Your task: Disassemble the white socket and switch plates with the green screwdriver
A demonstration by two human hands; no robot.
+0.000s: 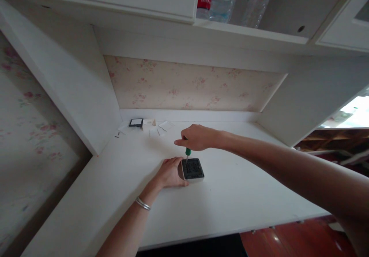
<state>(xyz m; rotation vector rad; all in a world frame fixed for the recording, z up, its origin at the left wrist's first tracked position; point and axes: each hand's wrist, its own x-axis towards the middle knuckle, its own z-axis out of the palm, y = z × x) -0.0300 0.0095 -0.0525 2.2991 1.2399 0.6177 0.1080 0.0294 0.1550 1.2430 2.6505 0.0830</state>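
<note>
A small square box (193, 169) with a dark, textured top and pale sides sits on the white desk. My left hand (172, 173) grips it from the left, thumb at the near side and fingers at the far side. Above it, my right hand (196, 137) is closed around a green-handled screwdriver (188, 151), held upright. The screwdriver's metal shaft points down at the left part of the dark top, and its tip appears to touch there. Most of the handle is hidden inside my right fist.
At the desk's back left lie a dark-framed square piece (136, 122), a cream piece (149, 124) and thin clear pieces (166, 125). White side panels and a back rail bound the desk (230, 195). Plastic bottles (225, 3) stand on the shelf overhead.
</note>
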